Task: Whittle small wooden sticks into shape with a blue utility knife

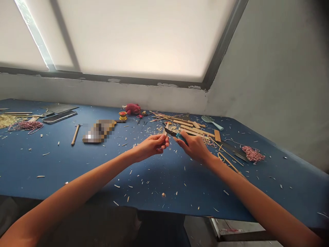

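Near the middle of the view, my left hand (151, 146) is closed on a small pale wood strip (166, 129), pinched between thumb and fingers with its end pointing up. My right hand (196, 146) grips the blue handle of a knife (180, 137). Its dark blade (170, 132) points left and lies at the wood strip; whether it cuts into the wood I cannot tell. Just behind the hands, pale shavings (154, 128) and flat wooden strips (196, 129) lie on the blue table (102, 171).
Red-and-white string bundles lie at right (253, 153) and left (31, 126). A hairbrush (212, 120), a red plush toy (133, 109), a small gold pot (123, 115), a blurred-out flat object (99, 131), a short stick (75, 134) and a dark phone-like slab (60, 116) rest around.
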### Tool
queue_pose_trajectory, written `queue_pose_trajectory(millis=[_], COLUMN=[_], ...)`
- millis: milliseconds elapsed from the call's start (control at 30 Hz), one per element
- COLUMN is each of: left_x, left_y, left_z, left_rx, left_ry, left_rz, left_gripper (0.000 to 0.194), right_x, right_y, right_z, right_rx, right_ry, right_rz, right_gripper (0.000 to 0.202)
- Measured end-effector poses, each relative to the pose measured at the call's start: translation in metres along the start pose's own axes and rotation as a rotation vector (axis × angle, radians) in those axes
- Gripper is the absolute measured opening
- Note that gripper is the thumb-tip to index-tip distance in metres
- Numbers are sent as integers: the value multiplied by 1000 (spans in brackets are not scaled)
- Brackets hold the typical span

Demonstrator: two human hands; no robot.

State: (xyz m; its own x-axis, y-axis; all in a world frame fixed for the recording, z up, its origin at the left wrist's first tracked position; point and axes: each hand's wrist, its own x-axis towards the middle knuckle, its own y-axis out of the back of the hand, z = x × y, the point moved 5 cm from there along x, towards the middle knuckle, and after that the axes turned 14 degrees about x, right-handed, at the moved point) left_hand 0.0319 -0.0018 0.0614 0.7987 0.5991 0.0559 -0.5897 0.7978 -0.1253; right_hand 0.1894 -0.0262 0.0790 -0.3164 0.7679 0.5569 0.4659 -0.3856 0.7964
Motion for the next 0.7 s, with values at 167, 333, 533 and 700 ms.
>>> queue_pose_trajectory(millis=[167,333,533,700], left_x=[-8,-15,-8,-34], left_y=[-1,1,-1,-20], left_z=[-2,-2,4,0], left_rx=[26,-29,-86,-61], left_ry=[0,19,32,56], left_rz=[-49,-78,-53,-171], left_gripper=[22,20,19,19], right_x=[-2,-4,4,4], right_y=[-6,-5,-5,32], right_z=[-2,-11,-16,58], right_rx=[38,63,-70,-43], right_ry=[28,127,131,-275], right_rz=[-42,-51,-25,79], right_gripper=[39,38,48,55])
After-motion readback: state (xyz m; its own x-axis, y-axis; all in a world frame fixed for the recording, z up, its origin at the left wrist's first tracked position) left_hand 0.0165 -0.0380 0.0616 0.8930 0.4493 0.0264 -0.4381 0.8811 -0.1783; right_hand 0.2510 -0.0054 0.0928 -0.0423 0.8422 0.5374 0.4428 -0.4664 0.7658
